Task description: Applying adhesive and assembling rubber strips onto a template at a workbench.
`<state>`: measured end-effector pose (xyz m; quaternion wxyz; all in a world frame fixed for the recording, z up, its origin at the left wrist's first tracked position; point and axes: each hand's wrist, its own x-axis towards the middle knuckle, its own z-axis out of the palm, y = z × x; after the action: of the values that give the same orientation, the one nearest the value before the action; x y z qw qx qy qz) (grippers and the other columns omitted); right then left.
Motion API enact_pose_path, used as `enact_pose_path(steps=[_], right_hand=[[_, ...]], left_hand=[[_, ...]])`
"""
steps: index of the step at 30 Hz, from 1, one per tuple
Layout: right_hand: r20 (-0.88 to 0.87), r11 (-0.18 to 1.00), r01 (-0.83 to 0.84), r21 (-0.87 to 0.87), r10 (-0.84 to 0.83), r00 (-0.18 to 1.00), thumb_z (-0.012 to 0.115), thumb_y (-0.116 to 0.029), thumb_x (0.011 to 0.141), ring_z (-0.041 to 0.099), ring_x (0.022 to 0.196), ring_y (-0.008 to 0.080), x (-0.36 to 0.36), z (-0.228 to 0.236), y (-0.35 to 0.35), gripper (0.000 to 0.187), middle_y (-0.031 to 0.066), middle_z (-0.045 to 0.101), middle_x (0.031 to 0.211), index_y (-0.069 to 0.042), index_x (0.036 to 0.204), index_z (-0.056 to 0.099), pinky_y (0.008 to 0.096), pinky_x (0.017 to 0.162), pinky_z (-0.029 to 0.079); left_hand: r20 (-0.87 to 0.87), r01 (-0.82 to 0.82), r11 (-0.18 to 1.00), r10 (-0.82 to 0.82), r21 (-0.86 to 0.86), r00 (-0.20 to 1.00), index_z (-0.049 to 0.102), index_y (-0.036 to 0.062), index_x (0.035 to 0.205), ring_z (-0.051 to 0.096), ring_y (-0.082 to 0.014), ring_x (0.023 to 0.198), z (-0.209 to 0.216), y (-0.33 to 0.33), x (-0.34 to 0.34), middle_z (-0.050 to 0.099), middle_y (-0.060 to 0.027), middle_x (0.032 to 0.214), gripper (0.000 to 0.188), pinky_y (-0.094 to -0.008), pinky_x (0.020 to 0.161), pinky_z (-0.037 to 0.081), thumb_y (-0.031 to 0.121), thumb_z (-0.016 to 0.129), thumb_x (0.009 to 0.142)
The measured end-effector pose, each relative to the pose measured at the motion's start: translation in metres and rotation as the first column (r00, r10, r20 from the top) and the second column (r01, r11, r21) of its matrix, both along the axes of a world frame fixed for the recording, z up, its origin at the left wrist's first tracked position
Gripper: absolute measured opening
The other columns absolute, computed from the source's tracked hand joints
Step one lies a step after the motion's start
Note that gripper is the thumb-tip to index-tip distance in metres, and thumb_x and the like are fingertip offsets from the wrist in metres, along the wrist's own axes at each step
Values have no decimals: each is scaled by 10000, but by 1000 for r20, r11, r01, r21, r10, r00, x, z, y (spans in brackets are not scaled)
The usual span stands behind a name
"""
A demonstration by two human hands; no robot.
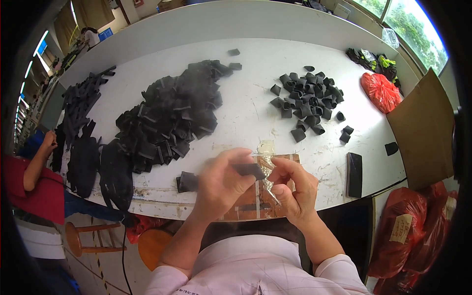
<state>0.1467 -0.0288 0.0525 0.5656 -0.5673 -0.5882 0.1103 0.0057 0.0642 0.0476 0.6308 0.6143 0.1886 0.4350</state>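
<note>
My left hand (223, 184) is closed round a small folded black fabric piece (250, 170), its end sticking out between thumb and fingers. Close beside it, my right hand (295, 189) has its fingers curled in near the piece's end. A thin, shiny pointed tool (274, 196) shows at the right thumb; its exact kind is unclear. Both hands are above a brown board (248, 201) with shiny tape at the table's front edge. Just left of my left hand lies another black piece (187, 182).
A large heap of black pieces (169, 113) spreads over the left middle. Small black loops (312, 98) are piled on the right. A dark phone (354, 174), a red bag (381, 92) and a cardboard sheet (423, 128) stand rightward. A co-worker's arm (37, 162) is at left.
</note>
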Motion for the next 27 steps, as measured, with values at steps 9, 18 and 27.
enact_pose_path(steps=[9,18,27], right_hand=[[344,998,8,62,-28,939,642,-8,699,441,460,199,-3,15,24,105,63,456,570,4,794,598,290,413,341],[447,979,-42,200,-52,893,637,-19,686,418,454,198,-2,-15,28,106,53,434,559,12,757,564,303,401,315],[503,980,76,185,-160,849,646,-21,642,388,432,167,-8,4,22,215,31,415,540,19,840,576,290,381,307]], left_hand=[[-48,-11,999,9,-53,999,599,-29,858,556,-86,718,-4,6,1,619,-65,769,98,-199,691,443,36,620,787],[-114,24,998,-30,-57,993,582,5,844,501,-53,630,-12,4,-4,563,-12,697,99,-188,581,415,102,561,849],[-146,44,999,-45,-11,988,580,3,806,513,-41,558,-1,16,-7,578,-15,659,103,-162,513,400,96,623,805]])
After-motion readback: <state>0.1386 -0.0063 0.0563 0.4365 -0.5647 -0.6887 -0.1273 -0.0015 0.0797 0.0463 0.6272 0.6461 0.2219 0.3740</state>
